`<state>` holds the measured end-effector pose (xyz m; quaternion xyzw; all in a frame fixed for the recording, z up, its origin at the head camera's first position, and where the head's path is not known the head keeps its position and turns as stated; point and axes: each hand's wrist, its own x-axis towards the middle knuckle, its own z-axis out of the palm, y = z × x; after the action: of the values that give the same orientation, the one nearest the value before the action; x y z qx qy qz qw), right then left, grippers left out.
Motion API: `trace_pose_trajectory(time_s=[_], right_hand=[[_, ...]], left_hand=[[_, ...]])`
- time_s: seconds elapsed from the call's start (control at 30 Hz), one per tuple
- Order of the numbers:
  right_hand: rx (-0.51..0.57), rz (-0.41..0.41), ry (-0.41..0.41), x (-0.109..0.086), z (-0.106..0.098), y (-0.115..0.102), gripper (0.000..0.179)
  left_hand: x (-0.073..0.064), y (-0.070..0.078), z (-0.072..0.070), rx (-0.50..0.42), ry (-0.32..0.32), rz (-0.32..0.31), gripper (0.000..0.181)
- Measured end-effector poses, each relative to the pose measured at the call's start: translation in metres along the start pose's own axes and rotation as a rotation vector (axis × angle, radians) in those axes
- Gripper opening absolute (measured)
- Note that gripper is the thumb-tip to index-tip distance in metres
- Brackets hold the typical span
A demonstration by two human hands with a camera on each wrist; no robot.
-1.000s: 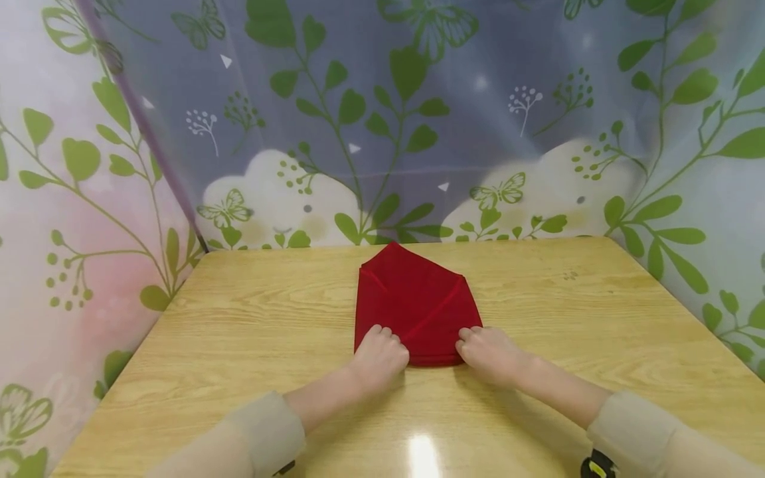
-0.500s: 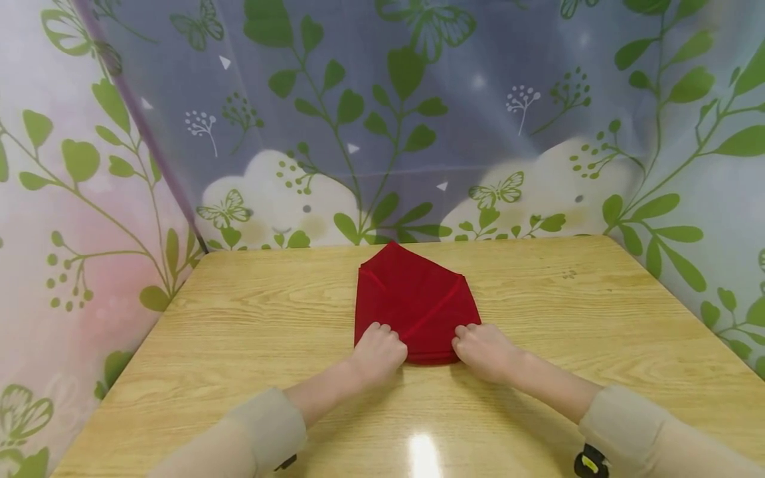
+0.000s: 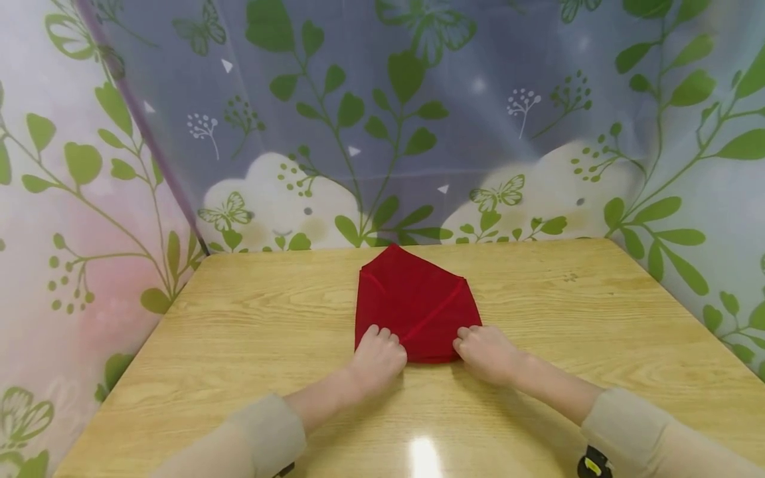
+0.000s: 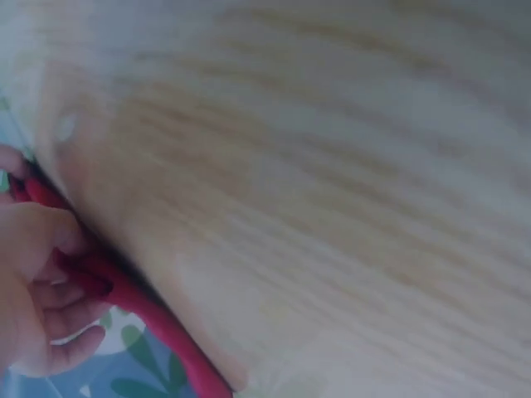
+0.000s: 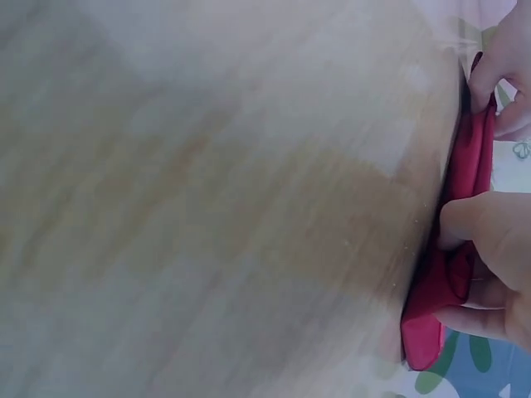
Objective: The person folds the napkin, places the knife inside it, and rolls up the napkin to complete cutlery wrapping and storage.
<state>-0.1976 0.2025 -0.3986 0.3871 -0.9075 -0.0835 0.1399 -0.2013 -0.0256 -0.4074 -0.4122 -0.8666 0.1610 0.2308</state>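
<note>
A folded red cloth [image 3: 412, 299] lies on the table, with a pointed far end and slanting seams across its top. My left hand [image 3: 378, 357] grips its near left corner, fingers curled over the edge. At the near right corner my right hand [image 3: 485, 352] holds the cloth the same way. In the left wrist view, the left hand [image 4: 37, 286] pinches the layered red edge between thumb and fingers. The right wrist view has the right hand [image 5: 494, 257] pinching a bunched fold, with the left hand [image 5: 504, 79] farther along the same edge. The fingertips are partly hidden in the fabric.
The wooden table [image 3: 269, 312] surrounds the cloth, with a bright light reflection near its front. A printed curtain [image 3: 335, 119] with leaves and butterflies stands along the back and both sides. Beige sleeves [image 3: 269, 425] cover the forearms.
Both hands keep their hold in nearly the same place. The cloth's near edge has shifted very slightly, and its stacked layers show less than before.
</note>
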Motion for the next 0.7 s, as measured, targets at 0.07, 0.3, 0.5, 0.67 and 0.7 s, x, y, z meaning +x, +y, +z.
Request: trace_pose_trajectory(time_s=[0.07, 0.3, 0.5, 0.67, 0.7], right_hand=[[0.013, 0.014, 0.004, -0.0004, 0.0009, 0.0004, 0.012], [0.055, 0.074, 0.017, -0.0017, 0.0057, 0.0016, 0.008], [0.051, 0.072, 0.009, 0.0003, 0.0047, 0.0017, 0.008], [0.017, 0.028, 0.006, -0.0007, 0.0045, 0.0009, 0.018], [0.008, 0.02, 0.01, -0.0013, 0.0046, 0.0006, 0.02]], left_hand=[[-0.0007, 0.0023, 0.0, 0.02, -0.016, -0.019, 0.028], [-0.0006, 0.0074, -0.0028, 0.125, -0.082, -0.002, 0.021], [0.0022, 0.0064, -0.0068, 0.131, -0.14, 0.008, 0.026], [0.0017, 0.0017, -0.0075, 0.048, -0.114, -0.002, 0.032], [0.0014, 0.001, -0.0072, 0.031, -0.107, -0.005, 0.032]])
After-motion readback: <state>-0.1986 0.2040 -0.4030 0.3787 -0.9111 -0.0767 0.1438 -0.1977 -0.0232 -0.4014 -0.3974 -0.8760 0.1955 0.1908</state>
